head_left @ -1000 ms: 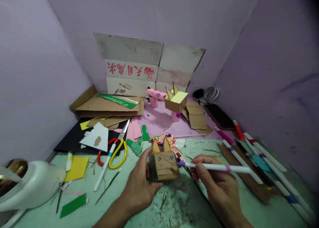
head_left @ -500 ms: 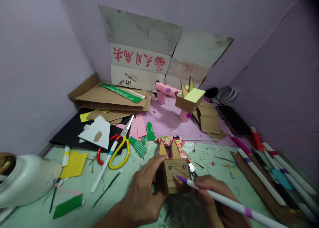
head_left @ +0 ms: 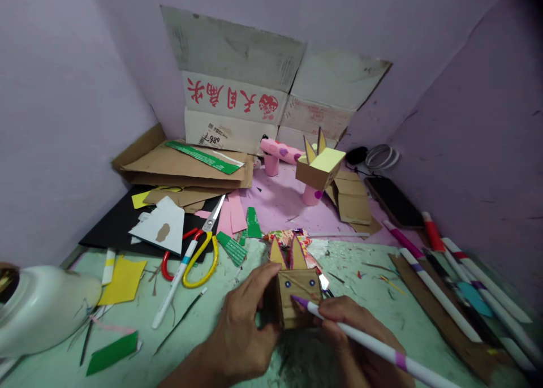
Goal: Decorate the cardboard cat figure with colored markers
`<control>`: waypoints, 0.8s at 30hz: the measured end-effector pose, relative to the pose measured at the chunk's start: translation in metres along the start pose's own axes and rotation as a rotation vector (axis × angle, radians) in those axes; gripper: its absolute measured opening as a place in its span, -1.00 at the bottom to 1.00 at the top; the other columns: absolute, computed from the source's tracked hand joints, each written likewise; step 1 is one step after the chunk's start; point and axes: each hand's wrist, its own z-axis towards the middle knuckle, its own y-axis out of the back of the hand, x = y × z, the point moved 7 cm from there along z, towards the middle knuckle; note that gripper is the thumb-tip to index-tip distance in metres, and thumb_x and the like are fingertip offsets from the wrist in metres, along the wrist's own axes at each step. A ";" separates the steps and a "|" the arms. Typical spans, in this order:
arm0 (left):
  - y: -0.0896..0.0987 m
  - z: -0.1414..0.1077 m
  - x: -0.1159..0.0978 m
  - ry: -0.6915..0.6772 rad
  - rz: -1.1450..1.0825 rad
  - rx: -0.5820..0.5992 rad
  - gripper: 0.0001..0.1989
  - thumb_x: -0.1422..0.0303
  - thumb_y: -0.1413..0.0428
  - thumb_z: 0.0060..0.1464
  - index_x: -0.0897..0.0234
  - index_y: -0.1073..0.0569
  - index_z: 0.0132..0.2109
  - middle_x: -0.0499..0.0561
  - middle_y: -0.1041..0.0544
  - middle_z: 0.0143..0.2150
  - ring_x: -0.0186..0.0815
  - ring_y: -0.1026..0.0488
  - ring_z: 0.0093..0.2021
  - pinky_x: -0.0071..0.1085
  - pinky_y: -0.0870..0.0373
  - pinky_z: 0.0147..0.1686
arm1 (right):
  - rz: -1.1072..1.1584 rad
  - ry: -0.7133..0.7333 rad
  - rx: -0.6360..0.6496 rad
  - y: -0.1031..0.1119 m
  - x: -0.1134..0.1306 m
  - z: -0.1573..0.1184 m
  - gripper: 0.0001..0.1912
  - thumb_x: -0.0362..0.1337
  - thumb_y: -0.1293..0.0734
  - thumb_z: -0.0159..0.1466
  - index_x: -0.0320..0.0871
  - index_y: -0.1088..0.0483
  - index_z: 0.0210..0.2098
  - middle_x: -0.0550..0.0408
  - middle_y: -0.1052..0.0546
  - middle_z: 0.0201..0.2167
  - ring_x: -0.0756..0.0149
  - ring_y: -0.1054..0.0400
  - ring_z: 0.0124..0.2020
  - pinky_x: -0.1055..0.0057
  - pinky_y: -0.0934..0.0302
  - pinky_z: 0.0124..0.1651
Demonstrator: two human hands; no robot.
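A small brown cardboard box [head_left: 300, 314] with two pointed ears and two dark round eyes stands near the front edge, its face towards me. My left hand [head_left: 250, 320] grips its left side, thumb low and fingers at the top edge. My right hand [head_left: 360, 334] holds a white marker [head_left: 369, 343] with a purple tip, which points at the middle of the box face below the eyes. Whether the tip touches the cardboard is hard to tell. Behind, another eared box [head_left: 321, 170] with a pale yellow top rests on a pink spotted body [head_left: 282, 151].
Scissors [head_left: 203, 235] and a capped marker [head_left: 175, 289] lie left of centre. A white rounded container [head_left: 51, 309] stands at the far left. Several markers lie at the right by a phone [head_left: 394, 201]. Flattened cardboard [head_left: 186, 164] sits at the back left.
The purple marker tip and my right hand have moved slightly left across the box face. The whole view has shifted a little. My left hand keeps its grip.
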 end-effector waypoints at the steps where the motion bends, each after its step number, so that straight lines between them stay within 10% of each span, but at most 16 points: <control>1: 0.000 0.000 0.000 0.000 -0.001 0.002 -0.29 0.56 -0.10 -0.11 0.17 -0.21 0.25 0.12 -0.50 0.01 -0.13 -0.50 -0.09 -0.21 -0.57 -0.18 | 0.005 -0.004 0.015 0.000 -0.001 0.000 -0.74 -0.53 -0.25 0.24 -0.09 -0.39 -0.17 0.11 -0.54 -0.41 0.33 -0.48 -0.43 0.49 -0.37 -0.44; 24: -0.001 -0.002 0.003 0.033 0.010 0.015 -0.27 0.56 -0.10 -0.12 0.15 -0.20 0.25 0.11 -0.50 0.00 -0.12 -0.50 -0.08 -0.22 -0.57 -0.19 | -0.061 0.050 0.032 0.003 0.002 0.003 -0.77 -0.51 -0.25 0.24 -0.11 -0.36 -0.18 0.12 -0.51 -0.45 0.35 -0.47 -0.51 0.50 -0.37 -0.51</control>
